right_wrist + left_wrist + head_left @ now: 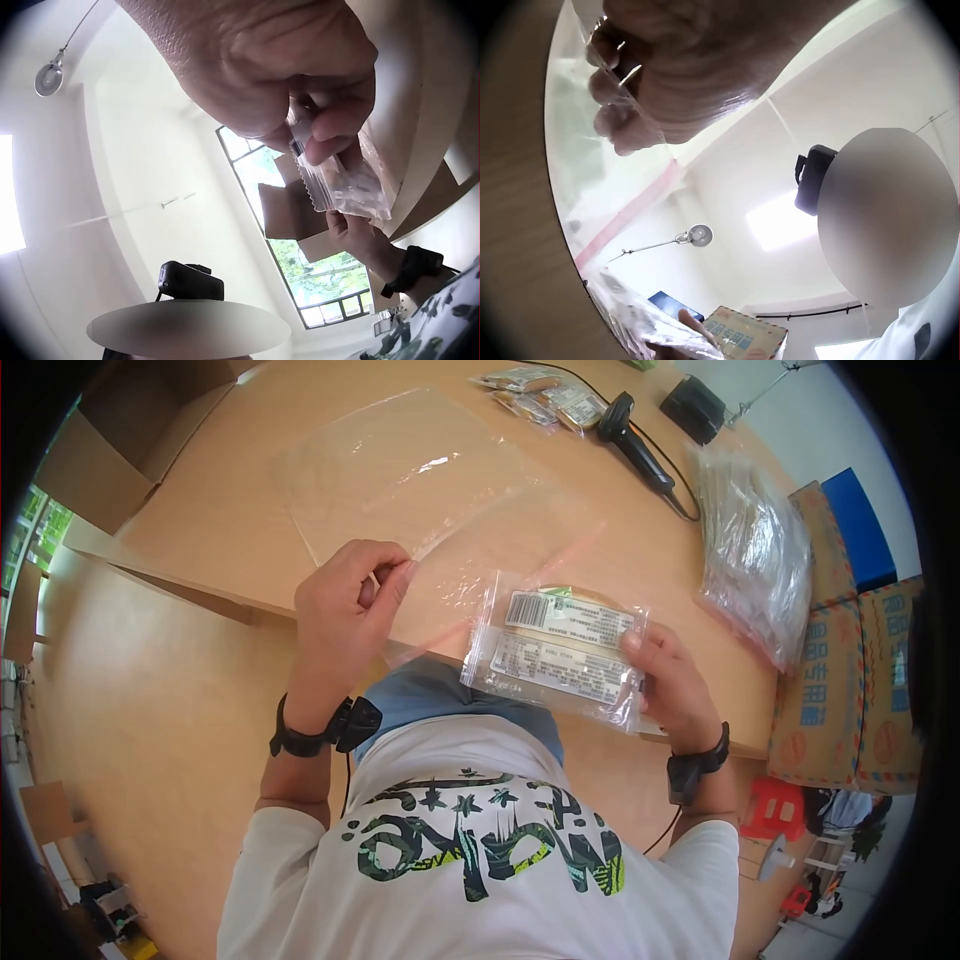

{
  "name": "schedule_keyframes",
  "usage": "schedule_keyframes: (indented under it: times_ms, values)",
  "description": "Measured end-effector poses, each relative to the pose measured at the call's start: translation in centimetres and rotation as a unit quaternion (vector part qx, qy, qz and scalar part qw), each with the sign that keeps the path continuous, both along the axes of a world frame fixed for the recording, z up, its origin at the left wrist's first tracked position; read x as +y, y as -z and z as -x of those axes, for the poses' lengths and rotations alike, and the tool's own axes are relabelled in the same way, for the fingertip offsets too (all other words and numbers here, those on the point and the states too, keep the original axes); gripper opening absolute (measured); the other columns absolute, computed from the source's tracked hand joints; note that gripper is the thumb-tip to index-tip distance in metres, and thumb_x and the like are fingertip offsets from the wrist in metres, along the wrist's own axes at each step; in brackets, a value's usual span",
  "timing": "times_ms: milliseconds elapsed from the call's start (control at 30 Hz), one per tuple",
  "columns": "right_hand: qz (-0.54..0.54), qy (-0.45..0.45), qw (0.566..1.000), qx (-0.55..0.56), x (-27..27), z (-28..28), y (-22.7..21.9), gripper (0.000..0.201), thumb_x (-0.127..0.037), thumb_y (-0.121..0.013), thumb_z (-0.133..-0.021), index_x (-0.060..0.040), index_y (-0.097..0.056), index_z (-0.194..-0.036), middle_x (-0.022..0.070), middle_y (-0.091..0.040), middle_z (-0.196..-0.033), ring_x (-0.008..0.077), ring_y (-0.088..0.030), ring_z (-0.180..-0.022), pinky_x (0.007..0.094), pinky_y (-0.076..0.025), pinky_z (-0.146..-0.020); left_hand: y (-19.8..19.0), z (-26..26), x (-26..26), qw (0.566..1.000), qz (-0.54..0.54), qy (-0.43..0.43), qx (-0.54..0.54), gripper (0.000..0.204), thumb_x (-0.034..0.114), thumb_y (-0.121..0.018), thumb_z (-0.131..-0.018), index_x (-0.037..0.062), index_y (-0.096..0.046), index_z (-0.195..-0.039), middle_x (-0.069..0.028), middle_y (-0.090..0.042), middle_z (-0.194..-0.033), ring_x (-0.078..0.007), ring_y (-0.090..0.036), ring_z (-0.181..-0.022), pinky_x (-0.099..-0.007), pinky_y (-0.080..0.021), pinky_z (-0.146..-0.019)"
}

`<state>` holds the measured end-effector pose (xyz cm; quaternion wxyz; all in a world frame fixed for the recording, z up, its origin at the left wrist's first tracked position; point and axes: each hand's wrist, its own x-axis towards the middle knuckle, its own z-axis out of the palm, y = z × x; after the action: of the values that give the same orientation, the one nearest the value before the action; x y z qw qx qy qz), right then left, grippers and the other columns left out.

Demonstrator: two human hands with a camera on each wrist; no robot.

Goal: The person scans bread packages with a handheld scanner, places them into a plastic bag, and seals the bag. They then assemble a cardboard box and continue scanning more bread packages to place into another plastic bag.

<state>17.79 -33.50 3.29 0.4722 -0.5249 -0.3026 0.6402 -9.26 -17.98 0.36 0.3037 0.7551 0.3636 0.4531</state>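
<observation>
My left hand point(350, 605) pinches the near edge of a large clear plastic bag point(385, 475) between thumb and curled fingers. The bag lies flat on the table, and its pink strip point(634, 214) shows below that hand in the left wrist view. My right hand point(678, 685) grips the right end of a sealed clear food packet point(560, 650), thumb on top. Two white printed labels face up on the packet, one with a barcode. It is held at the table's near edge, over the bag's near right part. In the right wrist view its crimped end point(319, 187) hangs below the fingers.
A stack of clear bags point(755, 550) lies at the table's right. Further back are a barcode scanner point(635, 445) with its cable, several similar packets point(545, 400) and a black stand point(692, 410). An open cardboard box point(120, 450) stands far left; printed cartons point(850, 680) stand right.
</observation>
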Motion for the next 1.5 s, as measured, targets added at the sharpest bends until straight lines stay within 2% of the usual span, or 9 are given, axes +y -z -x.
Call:
schedule_keyframes:
  times_ms: [333, 433, 633, 833, 933, 1200, 1333, 1433, 1500]
  values:
    - [-0.026, -0.017, 0.998, 0.054, 5.3, 1.8, -1.5, 0.025, -0.017, -0.056, -0.094, 0.0033, -0.055, -0.109, 0.0104, -0.065, -0.095, 0.0141, -0.065, -0.075, 0.0220, -0.054, -0.067, -1.3, -1.7, -1.3, 0.951, -0.299, 0.025, 0.079, 0.014, 0.010, -0.071, -0.076, 0.0095, -0.063, -0.087, -0.0034, -0.052, -0.067, -0.0210, -0.053, -0.056, -0.0325, -0.039, -0.049]
    - [-0.037, 0.015, 0.993, 0.113, 7.5, 3.7, -2.2, 0.021, -0.013, -0.055, -0.094, 0.0045, -0.055, -0.106, 0.0128, -0.064, -0.096, 0.0153, -0.065, -0.076, 0.0232, -0.055, -0.069, -1.8, -2.5, -1.7, 0.946, -0.310, 0.053, 0.075, 0.015, 0.013, -0.069, -0.076, 0.0107, -0.063, -0.089, -0.0026, -0.050, -0.067, -0.0199, -0.052, -0.056, -0.0331, -0.038, -0.049]
    - [-0.025, -0.069, 0.993, 0.097, 11.0, 3.5, -1.9, 0.016, -0.008, -0.051, -0.094, 0.0037, -0.056, -0.105, 0.0118, -0.063, -0.100, 0.0172, -0.065, -0.083, 0.0244, -0.056, -0.070, -2.1, -3.4, -1.6, 0.955, -0.280, 0.089, 0.034, 0.017, 0.003, -0.072, -0.075, 0.0073, -0.064, -0.090, -0.0057, -0.057, -0.068, -0.0236, -0.056, -0.058, -0.0333, -0.041, -0.050]
    - [0.003, 0.100, 0.988, 0.115, 14.2, 5.8, 0.5, 0.013, -0.008, -0.052, -0.094, 0.0011, -0.056, -0.103, 0.0128, -0.062, -0.099, 0.0223, -0.062, -0.088, 0.0336, -0.056, -0.075, -1.3, -3.9, -1.6, 0.960, -0.256, 0.109, -0.043, 0.014, 0.004, -0.072, -0.075, 0.0069, -0.064, -0.087, -0.0061, -0.057, -0.067, -0.0237, -0.054, -0.054, -0.0331, -0.042, -0.049]
    - [-0.001, 0.037, 0.999, 0.029, 15.4, 6.7, -0.7, 0.012, -0.010, -0.050, -0.096, -0.0024, -0.055, -0.104, 0.0121, -0.058, -0.102, 0.0257, -0.059, -0.097, 0.0336, -0.054, -0.081, -1.0, -4.3, -1.4, 0.959, -0.255, 0.117, -0.044, 0.013, 0.005, -0.072, -0.076, 0.0066, -0.064, -0.085, -0.0064, -0.058, -0.068, -0.0241, -0.055, -0.054, -0.0331, -0.042, -0.049]
    - [-0.140, 0.082, 0.967, 0.196, 23.2, 2.7, 6.2, 0.016, -0.011, -0.060, -0.091, -0.0003, -0.058, -0.103, 0.0073, -0.060, -0.092, 0.0149, -0.060, -0.079, 0.0266, -0.051, -0.062, -0.9, -4.2, -2.6, 0.954, -0.254, 0.153, -0.038, 0.011, 0.006, -0.071, -0.076, 0.0060, -0.064, -0.084, -0.0062, -0.056, -0.066, -0.0239, -0.056, -0.055, -0.0337, -0.043, -0.050]
    - [-0.169, 0.107, 0.954, -0.225, 23.5, 3.0, 4.2, 0.016, -0.015, -0.061, -0.092, -0.0002, -0.057, -0.098, 0.0095, -0.061, -0.087, 0.0137, -0.059, -0.075, 0.0264, -0.050, -0.059, -0.4, -4.0, -2.4, 0.954, -0.255, 0.157, -0.030, 0.016, 0.008, -0.074, -0.073, 0.0065, -0.065, -0.086, -0.0055, -0.057, -0.069, -0.0235, -0.057, -0.057, -0.0333, -0.044, -0.049]
    - [-0.267, 0.083, 0.922, -0.267, 23.4, 1.9, 5.6, 0.016, -0.016, -0.063, -0.091, -0.0011, -0.059, -0.097, 0.0085, -0.062, -0.085, 0.0114, -0.058, -0.074, 0.0257, -0.050, -0.062, 0.1, -3.4, -1.9, 0.959, -0.233, 0.162, -0.009, 0.034, 0.022, -0.075, -0.075, 0.0063, -0.064, -0.102, -0.0098, -0.063, -0.090, -0.0274, -0.062, -0.078, -0.0359, -0.049, -0.064]
    - [-0.216, 0.082, 0.919, -0.320, 22.8, 1.8, 4.7, 0.014, -0.016, -0.063, -0.091, -0.0024, -0.059, -0.095, 0.0080, -0.062, -0.085, 0.0115, -0.058, -0.074, 0.0257, -0.050, -0.064, -0.3, -2.8, -1.2, 0.956, -0.245, 0.156, 0.041, 0.050, 0.035, -0.073, -0.076, 0.0062, -0.059, -0.115, -0.0132, -0.059, -0.110, -0.0309, -0.057, -0.098, -0.0404, -0.047, -0.080]
